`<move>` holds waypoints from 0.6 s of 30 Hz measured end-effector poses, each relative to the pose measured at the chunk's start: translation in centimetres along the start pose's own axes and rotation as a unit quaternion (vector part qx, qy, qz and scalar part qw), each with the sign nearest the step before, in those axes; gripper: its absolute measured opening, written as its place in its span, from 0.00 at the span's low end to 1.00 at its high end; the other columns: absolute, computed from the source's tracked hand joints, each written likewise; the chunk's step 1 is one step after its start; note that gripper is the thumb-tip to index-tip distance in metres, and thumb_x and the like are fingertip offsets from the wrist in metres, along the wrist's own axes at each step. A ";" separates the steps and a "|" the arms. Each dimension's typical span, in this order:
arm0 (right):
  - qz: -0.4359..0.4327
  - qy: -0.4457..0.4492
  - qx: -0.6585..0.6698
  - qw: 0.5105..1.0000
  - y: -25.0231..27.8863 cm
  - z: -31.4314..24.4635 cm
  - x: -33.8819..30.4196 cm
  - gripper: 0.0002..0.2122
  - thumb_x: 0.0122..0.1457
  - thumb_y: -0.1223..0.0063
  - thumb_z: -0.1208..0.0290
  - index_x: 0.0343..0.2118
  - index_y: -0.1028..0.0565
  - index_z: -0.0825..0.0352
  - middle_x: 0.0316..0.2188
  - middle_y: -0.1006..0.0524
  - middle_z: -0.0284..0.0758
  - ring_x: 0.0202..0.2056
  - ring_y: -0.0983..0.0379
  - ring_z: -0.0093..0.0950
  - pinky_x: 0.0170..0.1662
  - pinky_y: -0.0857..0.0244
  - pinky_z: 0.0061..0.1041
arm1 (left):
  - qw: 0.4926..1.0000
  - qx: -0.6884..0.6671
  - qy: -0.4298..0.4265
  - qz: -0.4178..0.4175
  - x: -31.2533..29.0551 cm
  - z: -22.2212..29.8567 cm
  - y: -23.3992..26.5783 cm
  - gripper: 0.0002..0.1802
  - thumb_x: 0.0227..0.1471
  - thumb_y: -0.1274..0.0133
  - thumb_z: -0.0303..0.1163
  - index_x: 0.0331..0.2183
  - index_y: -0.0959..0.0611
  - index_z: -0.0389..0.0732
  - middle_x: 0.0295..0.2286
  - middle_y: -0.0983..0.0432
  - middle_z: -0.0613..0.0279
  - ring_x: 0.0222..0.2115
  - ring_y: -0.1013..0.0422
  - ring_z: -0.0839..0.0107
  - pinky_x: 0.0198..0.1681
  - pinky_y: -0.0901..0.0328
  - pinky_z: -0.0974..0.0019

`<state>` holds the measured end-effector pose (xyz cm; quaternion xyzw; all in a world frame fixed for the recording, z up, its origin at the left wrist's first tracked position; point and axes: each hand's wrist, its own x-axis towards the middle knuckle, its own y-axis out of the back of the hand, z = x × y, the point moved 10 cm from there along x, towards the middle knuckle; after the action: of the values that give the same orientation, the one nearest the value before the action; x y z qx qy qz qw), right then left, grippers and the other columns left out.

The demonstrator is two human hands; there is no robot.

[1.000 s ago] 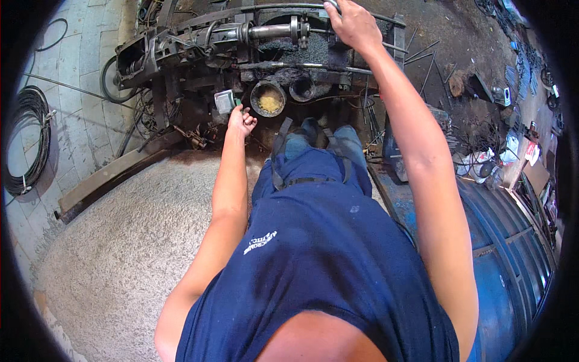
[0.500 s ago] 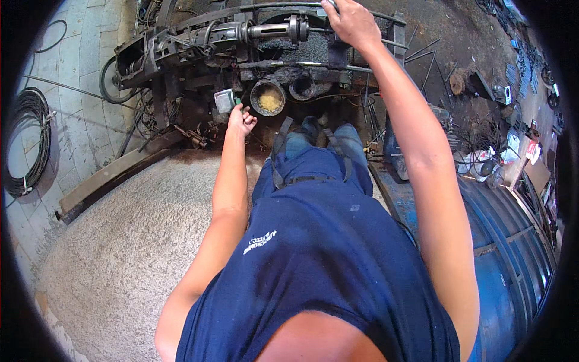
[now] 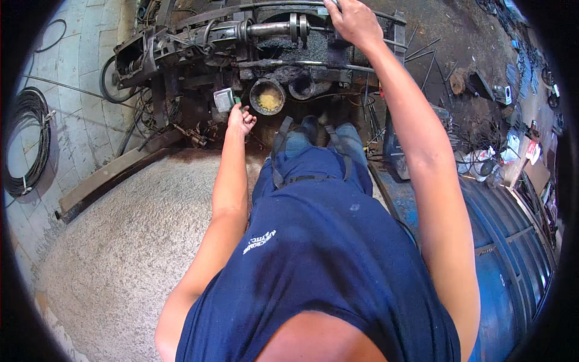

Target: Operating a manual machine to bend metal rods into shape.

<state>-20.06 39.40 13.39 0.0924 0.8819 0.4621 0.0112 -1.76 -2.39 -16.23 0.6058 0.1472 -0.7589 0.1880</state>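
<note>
At the far side stands a dark, greasy metal machine (image 3: 211,39) with a round shaft (image 3: 268,29) and long parallel rails. My right hand (image 3: 357,25) reaches over its right part, the fingers closed on a metal bar (image 3: 332,5) at the top edge of the view. My left hand (image 3: 242,120) is in front of the machine, its fingers curled at the green end of a small pale square block (image 3: 224,100). Whether that block is loose or fixed to the machine, I cannot tell. Beside this hand is a round pot (image 3: 260,90) holding a yellow substance (image 3: 269,101).
An empty-looking round cup (image 3: 302,88) sits right of the pot. Coiled black cable (image 3: 30,139) lies on the left pavement. A rough pale slab (image 3: 132,241) is at my left, a blue ribbed metal drum (image 3: 494,241) at my right. Thin rods (image 3: 426,54) and scraps litter the right floor.
</note>
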 end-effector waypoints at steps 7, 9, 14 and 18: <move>0.007 0.015 0.002 1.000 0.0 -0.7 0.0 0.16 0.61 0.55 0.60 0.28 0.29 0.72 0.29 0.26 0.50 0.35 0.29 0.50 0.38 0.35 0.45 | 1.000 0.010 -0.017 0.008 -0.7 0.1 -0.4 0.20 0.61 0.62 0.48 0.29 0.28 0.41 0.10 0.51 0.72 0.10 0.54 0.75 0.29 0.41 0.65; 0.011 0.018 -0.005 1.000 0.0 -0.8 0.0 0.16 0.61 0.55 0.60 0.28 0.29 0.72 0.29 0.26 0.50 0.34 0.29 0.50 0.38 0.35 0.45 | 1.000 0.014 -0.022 0.005 -0.8 0.2 -0.4 0.20 0.62 0.62 0.48 0.29 0.28 0.41 0.10 0.51 0.72 0.10 0.54 0.75 0.29 0.41 0.64; 0.024 0.038 -0.004 0.999 0.1 -0.3 -0.1 0.16 0.61 0.55 0.61 0.28 0.29 0.72 0.28 0.26 0.50 0.34 0.28 0.50 0.37 0.35 0.46 | 0.999 0.025 -0.027 0.005 -0.6 0.3 -0.2 0.20 0.62 0.62 0.48 0.30 0.28 0.41 0.10 0.50 0.72 0.10 0.53 0.75 0.29 0.41 0.64; 0.012 0.022 0.002 1.000 0.1 -0.2 0.1 0.16 0.62 0.55 0.61 0.28 0.29 0.72 0.28 0.26 0.51 0.34 0.28 0.50 0.37 0.35 0.46 | 0.999 0.035 -0.036 -0.003 -0.6 0.3 -0.2 0.20 0.62 0.62 0.48 0.31 0.28 0.41 0.10 0.49 0.72 0.10 0.52 0.76 0.29 0.40 0.64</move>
<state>-20.15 39.36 13.59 0.0933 0.8816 0.4626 -0.0139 -1.97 -2.28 -15.62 0.5841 0.1155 -0.7854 0.1692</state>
